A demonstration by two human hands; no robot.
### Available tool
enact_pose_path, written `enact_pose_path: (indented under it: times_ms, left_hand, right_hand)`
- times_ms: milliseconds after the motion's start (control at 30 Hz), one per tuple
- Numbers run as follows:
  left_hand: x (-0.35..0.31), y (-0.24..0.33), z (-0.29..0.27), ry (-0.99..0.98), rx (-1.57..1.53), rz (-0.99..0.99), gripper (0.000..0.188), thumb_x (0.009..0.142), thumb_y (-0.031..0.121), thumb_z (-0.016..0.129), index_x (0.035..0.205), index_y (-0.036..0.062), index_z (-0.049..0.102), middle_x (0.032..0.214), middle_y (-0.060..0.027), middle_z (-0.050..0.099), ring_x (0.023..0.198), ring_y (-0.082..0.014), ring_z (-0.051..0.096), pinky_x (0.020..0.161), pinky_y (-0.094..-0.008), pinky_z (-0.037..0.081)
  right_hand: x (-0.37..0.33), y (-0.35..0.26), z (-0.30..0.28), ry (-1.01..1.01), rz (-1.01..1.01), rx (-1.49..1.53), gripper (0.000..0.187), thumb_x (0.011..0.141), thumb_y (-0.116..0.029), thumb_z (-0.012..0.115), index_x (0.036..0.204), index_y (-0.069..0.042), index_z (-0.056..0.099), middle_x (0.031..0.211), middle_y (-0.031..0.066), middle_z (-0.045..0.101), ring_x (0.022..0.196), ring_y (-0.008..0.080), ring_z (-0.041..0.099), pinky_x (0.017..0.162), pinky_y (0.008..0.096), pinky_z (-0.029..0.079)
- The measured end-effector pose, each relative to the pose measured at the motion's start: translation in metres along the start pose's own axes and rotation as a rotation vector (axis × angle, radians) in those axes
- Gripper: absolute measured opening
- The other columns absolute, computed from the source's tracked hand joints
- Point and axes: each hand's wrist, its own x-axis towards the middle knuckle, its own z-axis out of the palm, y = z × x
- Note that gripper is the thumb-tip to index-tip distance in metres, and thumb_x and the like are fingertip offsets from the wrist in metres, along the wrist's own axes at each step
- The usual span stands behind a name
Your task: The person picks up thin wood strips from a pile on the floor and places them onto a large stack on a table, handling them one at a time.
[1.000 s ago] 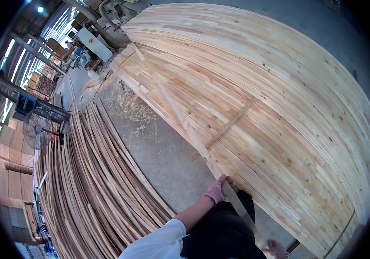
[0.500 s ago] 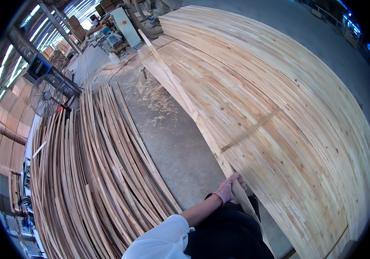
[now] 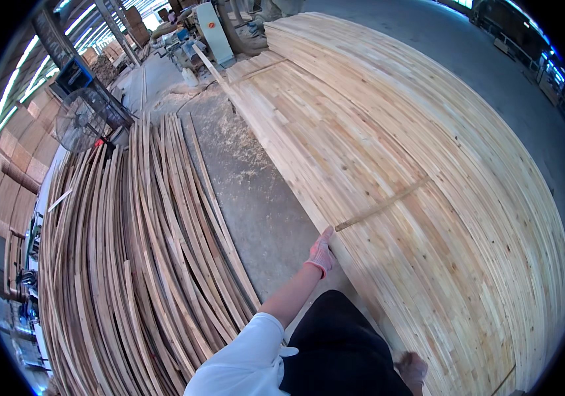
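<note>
My left hand, in a pinkish-white work glove, grips the near edge of a long pale wooden strip. This strip lies along the left edge of a broad stack of wooden panels, and its far end sticks out past them. Lower down, my right hand is by the same edge near my leg, also gloved. Motion smears its fingers, so its grip does not show. A darker crosswise band runs over the panel surface just beyond my left hand.
Many long, rough wooden strips lie on the left. Sawdust covers part of the concrete floor between them and the panels. A standing fan and a pale machine cabinet are farther off. Stacked boards line the far left.
My hands, close together before, are now apart: the left moved forward along the edge, the right back toward me. The strip, earlier slanted off the panel edge near me, now lies along it.
</note>
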Motion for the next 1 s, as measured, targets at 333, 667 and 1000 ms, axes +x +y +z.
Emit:
enact_pose_path:
  times_ms: [333, 667, 1000]
  left_hand:
    - [-0.105, -0.150, -0.051, -0.621, 0.154, -0.874, 0.041, 0.091, 0.031, 0.057, 0.124, 0.0062, 0.055, 0.121, -0.0115, 0.061, 0.109, -0.0272, 0.058, 0.096, -0.0430, 0.045]
    - [-0.062, 0.015, 0.029, -0.258, 0.390, -0.050, 0.033, 0.093, 0.033, 0.053, 0.105, 0.0024, 0.058, 0.096, -0.0120, 0.065, 0.088, -0.0265, 0.065, 0.079, -0.0431, 0.054]
    - [0.068, 0.147, 0.098, -0.206, -0.027, 0.199, 0.032, 0.098, 0.033, 0.042, 0.089, 0.0038, 0.053, 0.074, -0.0060, 0.057, 0.061, -0.0229, 0.057, 0.060, -0.0408, 0.054]
  right_hand:
    - [0.045, -0.108, -0.060, 0.253, -0.531, 0.701, 0.065, 0.071, -0.041, 0.074, 0.123, -0.007, 0.054, 0.103, 0.0144, 0.065, 0.093, 0.0294, 0.063, 0.081, 0.0382, 0.050]
    - [-0.090, 0.165, -0.102, -0.074, 0.211, 0.215, 0.062, 0.090, -0.060, 0.038, 0.098, -0.007, 0.069, 0.095, 0.0188, 0.067, 0.098, 0.0349, 0.061, 0.090, 0.0443, 0.043]
    - [-0.077, 0.048, -0.128, 0.599, 0.100, 0.301, 0.035, 0.090, -0.039, 0.057, 0.105, -0.009, 0.065, 0.089, 0.0080, 0.068, 0.062, 0.0294, 0.061, 0.053, 0.0381, 0.050]
